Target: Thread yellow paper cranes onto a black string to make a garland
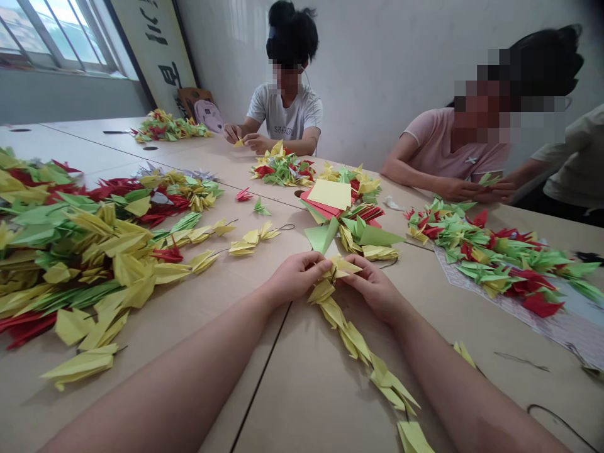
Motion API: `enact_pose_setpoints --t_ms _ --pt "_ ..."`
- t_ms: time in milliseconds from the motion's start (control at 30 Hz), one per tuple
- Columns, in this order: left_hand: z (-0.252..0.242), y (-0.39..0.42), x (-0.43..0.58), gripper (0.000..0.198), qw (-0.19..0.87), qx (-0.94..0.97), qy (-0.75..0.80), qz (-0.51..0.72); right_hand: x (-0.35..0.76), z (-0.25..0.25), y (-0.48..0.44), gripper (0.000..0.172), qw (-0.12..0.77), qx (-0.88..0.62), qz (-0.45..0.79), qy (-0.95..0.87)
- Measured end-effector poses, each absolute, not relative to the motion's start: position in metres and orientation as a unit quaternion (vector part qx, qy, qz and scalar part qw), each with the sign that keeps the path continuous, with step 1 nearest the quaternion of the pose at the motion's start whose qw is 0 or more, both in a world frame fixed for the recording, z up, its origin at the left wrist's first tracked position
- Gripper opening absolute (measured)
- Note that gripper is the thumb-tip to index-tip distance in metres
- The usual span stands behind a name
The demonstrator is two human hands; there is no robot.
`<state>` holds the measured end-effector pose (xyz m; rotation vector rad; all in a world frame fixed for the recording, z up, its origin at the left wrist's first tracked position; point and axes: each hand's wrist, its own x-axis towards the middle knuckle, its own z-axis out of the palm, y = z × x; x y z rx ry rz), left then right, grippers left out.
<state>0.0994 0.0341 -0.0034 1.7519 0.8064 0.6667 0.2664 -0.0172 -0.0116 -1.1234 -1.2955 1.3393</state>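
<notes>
left hand pinching top end of yellow string between thumb and fingers; right hand pinching folded yellow paper at same end. string trails down between forearms, over surface. just beyond hands: paper sheets, yellow on top. big mixed pile to left; red-green-yellow strands to right, partly on patterned sheet.

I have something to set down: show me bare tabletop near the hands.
Tabletop lies bare between the left forearm and the yellow paper crane string, and between that forearm and the left crane pile. It is crowded around the square paper sheets and at the right crane heap.
</notes>
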Motion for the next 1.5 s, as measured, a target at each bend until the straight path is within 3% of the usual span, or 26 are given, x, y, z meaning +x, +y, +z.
enact_pose_setpoints --t_ms 1500 --pt "-0.0067 0.0370 0.0976 0.038 0.505 0.757 0.338 0.242 0.2659 -0.0095 -0.0167 0.025 0.433 -0.477 0.490 -0.587"
